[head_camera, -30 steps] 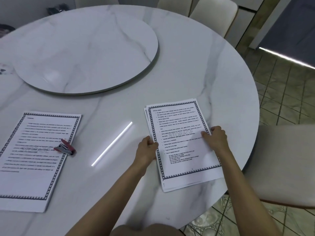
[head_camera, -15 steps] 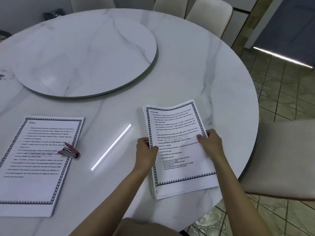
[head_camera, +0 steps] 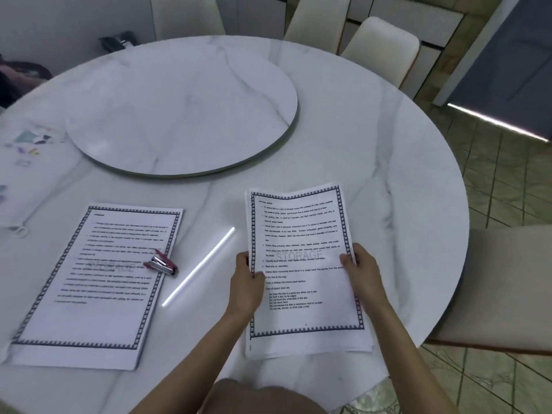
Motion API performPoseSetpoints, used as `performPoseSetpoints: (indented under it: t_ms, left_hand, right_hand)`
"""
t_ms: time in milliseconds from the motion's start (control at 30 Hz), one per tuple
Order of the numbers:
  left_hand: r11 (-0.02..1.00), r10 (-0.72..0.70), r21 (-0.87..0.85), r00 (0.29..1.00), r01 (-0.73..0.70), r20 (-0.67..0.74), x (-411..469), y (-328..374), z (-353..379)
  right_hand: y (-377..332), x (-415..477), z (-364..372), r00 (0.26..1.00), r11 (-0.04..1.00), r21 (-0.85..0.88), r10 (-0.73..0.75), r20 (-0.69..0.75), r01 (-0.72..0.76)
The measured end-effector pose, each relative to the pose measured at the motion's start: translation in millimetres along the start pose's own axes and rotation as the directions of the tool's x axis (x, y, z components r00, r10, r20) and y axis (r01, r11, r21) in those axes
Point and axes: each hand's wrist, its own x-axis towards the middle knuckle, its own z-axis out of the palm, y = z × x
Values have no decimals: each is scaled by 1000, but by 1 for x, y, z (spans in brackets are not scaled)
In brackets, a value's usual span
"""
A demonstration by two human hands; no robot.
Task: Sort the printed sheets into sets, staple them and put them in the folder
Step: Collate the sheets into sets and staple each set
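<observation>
Your left hand [head_camera: 246, 289] and right hand [head_camera: 363, 274] grip the sheet stack [head_camera: 301, 231], right of the stapler [head_camera: 161, 264]; the folder [head_camera: 27, 177] lies left of it.

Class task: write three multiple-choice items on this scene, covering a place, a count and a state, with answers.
1. Where is the stapler?
A. on the flat stack of sheets
B. on a chair
C. on the floor
2. How many hands hold the other stack?
A. none
B. one
C. two
3. What state is the held stack in?
A. crumpled
B. whole, its top edge wavy
C. torn in two
Answers:
1 A: it rests on that stack's right edge.
2 C: left hand and right hand grip its sides.
3 B: the top edge bows, nothing torn.
</observation>
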Motion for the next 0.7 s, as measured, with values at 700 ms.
performPoseSetpoints:
  t_ms: [700]
  left_hand:
    - [911,298,-220,925,-349,-235,-40,4,-114]
  right_hand:
    - [-69,-85,83,952,838,453,-276,-131,305]
